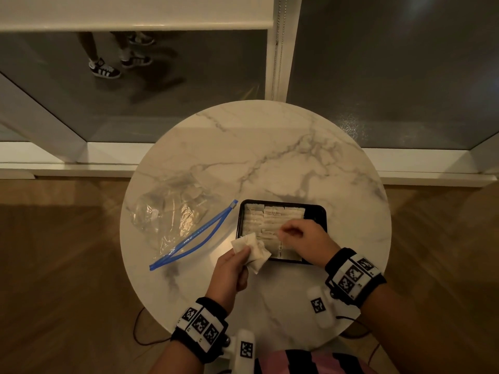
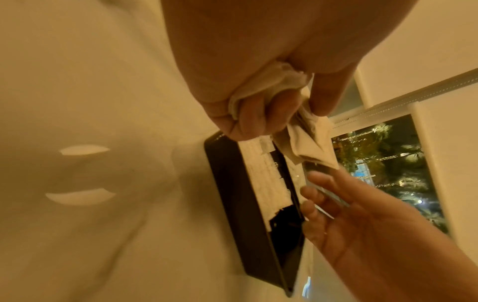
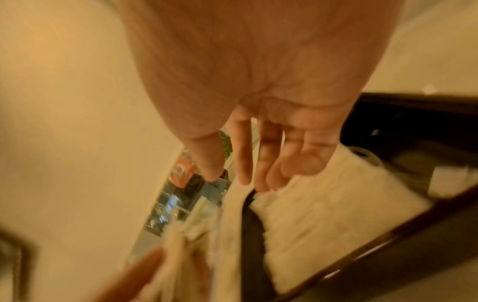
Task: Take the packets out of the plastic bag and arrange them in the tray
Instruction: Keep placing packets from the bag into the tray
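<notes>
A black tray (image 1: pixel 316 209) sits on the round marble table, mostly filled with rows of white packets (image 1: pixel 270 218); its right side shows bare black floor (image 2: pixel 284 222). My left hand (image 1: pixel 240 255) grips a bunch of white packets (image 1: pixel 255 253) just off the tray's front-left corner; the left wrist view shows the fingers curled round these packets (image 2: pixel 309 143). My right hand (image 1: pixel 282 234) hovers over the packed rows with fingers extended, holding nothing (image 3: pixel 258 163). The clear plastic bag (image 1: pixel 172 214) lies crumpled to the left, its blue zipper (image 1: pixel 199 236) open.
The marble table (image 1: pixel 270 157) stands against a window sill (image 1: pixel 81 168), with wooden floor on both sides. Bare tabletop lies behind and to the right of the tray. Cables hang below the table's near edge.
</notes>
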`<state>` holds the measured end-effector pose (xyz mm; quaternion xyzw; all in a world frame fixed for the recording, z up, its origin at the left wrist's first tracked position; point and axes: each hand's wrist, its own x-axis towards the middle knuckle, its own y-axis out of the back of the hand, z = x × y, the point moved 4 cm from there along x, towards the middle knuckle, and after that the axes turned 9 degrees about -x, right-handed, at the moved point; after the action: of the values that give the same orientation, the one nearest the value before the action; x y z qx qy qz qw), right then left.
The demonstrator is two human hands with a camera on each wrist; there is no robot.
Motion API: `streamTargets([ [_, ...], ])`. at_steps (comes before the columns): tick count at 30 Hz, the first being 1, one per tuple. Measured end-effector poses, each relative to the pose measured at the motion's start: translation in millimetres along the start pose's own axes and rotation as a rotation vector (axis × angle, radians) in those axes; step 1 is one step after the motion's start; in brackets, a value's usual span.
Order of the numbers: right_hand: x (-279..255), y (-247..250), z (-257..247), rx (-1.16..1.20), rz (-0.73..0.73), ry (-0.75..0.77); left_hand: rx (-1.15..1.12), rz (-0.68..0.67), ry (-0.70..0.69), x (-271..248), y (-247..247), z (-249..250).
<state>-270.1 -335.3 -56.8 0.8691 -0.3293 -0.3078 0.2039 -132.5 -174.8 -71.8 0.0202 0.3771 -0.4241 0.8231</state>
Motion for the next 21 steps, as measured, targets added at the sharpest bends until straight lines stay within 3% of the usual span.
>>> streamTargets([
  [2, -13, -8, -16, 0.232, -0.187, -0.009, -0.036, -0.055, -0.005, 0, -7, 4],
  [4, -22, -12, -23, 0.341, -0.233, -0.02, -0.041, -0.086, -0.009, 0, -13, 8],
  [15, -37, 0, -10, 0.47, -0.048, -0.052, 0.096, -0.194, -0.037, 0, -26, 16],
  [21, -41, 4, -9, 0.487, 0.003, -0.069, 0.108, -0.179, -0.024, 1, -31, 14],
])
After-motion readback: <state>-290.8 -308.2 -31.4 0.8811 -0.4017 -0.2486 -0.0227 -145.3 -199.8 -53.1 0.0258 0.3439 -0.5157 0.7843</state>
